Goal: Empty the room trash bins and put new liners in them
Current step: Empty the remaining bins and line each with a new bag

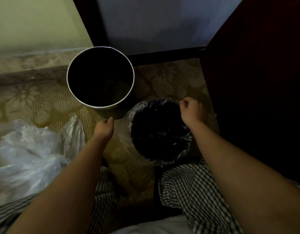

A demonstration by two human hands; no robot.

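Two round bins stand on the patterned carpet. The farther bin (78, 97) has a bare metal rim and a dark inside with no liner over it. The nearer bin (161, 130) has a clear plastic liner (127, 132) folded over its rim. My left hand (104, 126) pinches the liner at the bin's left side, fingers curled. My right hand (190, 109) pinches the liner at the far right of the rim.
A crumpled clear plastic bag (31, 152) lies on the carpet at the left. A dark wooden cabinet (257, 81) stands close on the right. A pale wall and dark frame close the corner behind the bins. My checked clothing fills the bottom of the view.
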